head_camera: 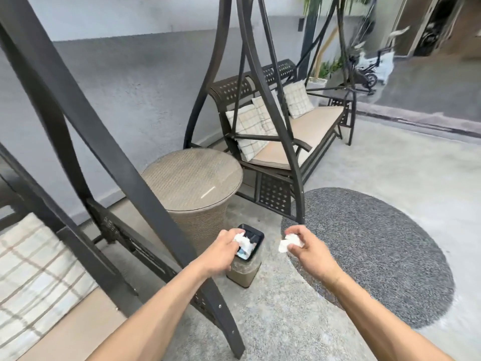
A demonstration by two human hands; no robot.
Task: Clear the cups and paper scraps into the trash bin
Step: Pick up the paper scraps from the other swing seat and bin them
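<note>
A small trash bin with a black rim stands on the floor below me, with something pale and blue showing inside it. My left hand hovers right over the bin's opening, closed on a crumpled white paper scrap. My right hand is held to the right of the bin, above the rug's edge, gripping another crumpled white paper scrap. No cups are visible outside the bin.
A round wicker side table with a glass top stands just behind the bin. Dark metal swing-bench frames cross the left foreground, another swing bench with checked cushions sits behind. A round grey rug lies at right.
</note>
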